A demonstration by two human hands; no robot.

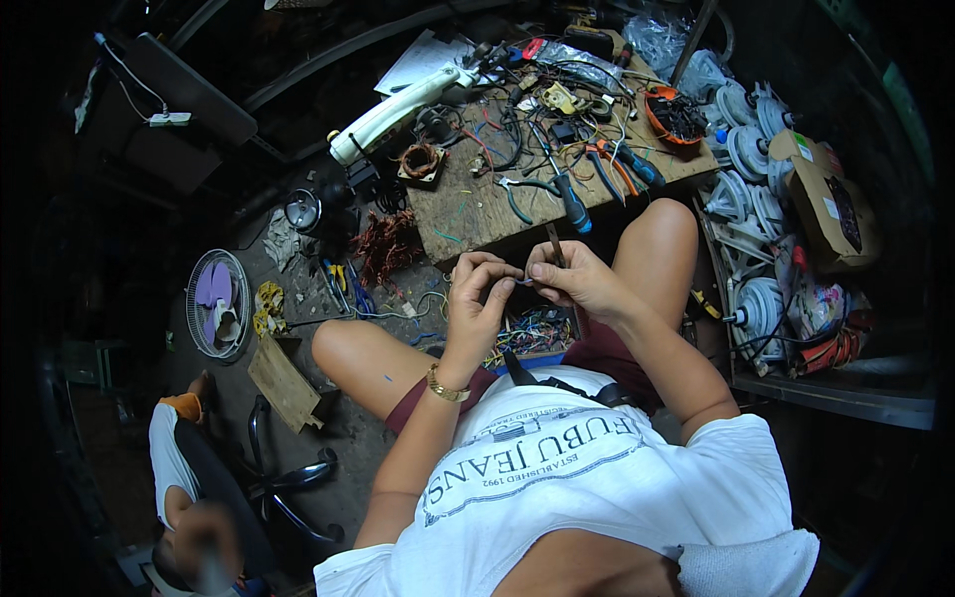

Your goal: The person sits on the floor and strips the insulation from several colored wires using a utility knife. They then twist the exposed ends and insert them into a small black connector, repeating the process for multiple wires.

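Observation:
Over my lap, my left hand [481,294] and my right hand [577,281] meet almost fingertip to fingertip. A short, thin, pale piece that looks like wire [524,282] runs between them, with my left thumb and fingers pinched on one end. My right hand is closed around a narrow, flat, dark brown blade-like strip [553,237], which points up toward the bench. My right fingertips also touch the pale piece; its ends are hidden by my fingers. Below the hands lies a pile of coloured wire scraps [537,333].
Ahead is a wooden bench [458,214] with a screwdriver [573,204], pliers [517,199], a copper-wound motor core [422,161] and an orange bowl [674,114]. Grey motor parts [746,149] are stacked right. A fan [217,303] and another person [184,478] are left.

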